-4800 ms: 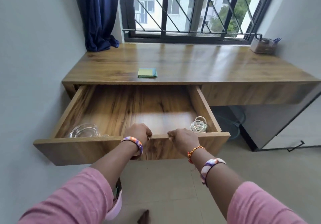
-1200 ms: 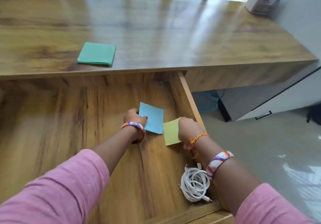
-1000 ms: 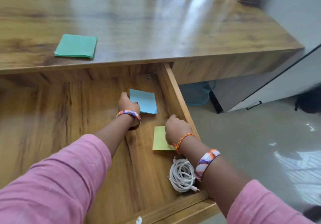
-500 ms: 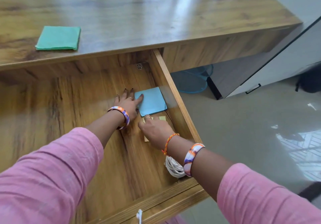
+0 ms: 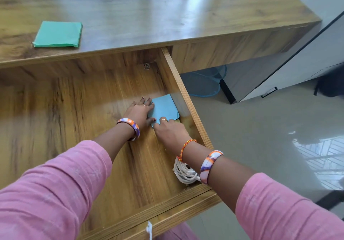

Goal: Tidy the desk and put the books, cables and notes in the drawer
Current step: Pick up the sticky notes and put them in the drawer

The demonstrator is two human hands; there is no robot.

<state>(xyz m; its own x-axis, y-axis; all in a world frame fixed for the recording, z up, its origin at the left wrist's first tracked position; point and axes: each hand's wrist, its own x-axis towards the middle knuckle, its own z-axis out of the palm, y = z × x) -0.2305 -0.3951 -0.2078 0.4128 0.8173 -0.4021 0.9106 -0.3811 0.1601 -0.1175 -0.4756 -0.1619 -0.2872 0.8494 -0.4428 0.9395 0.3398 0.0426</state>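
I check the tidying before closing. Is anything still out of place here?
Yes. A green notepad still lies on the desk, outside the drawer, unlike the blue notes and cable.

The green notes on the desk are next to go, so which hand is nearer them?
Left. The left hand lies in the drawer, below and right of the green notes; the right hand is farther right.

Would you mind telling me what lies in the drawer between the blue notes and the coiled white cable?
In the head view, the right hand and its wrist lie between the blue notes and the white cable, with a sliver of yellow-green note at the fingers.
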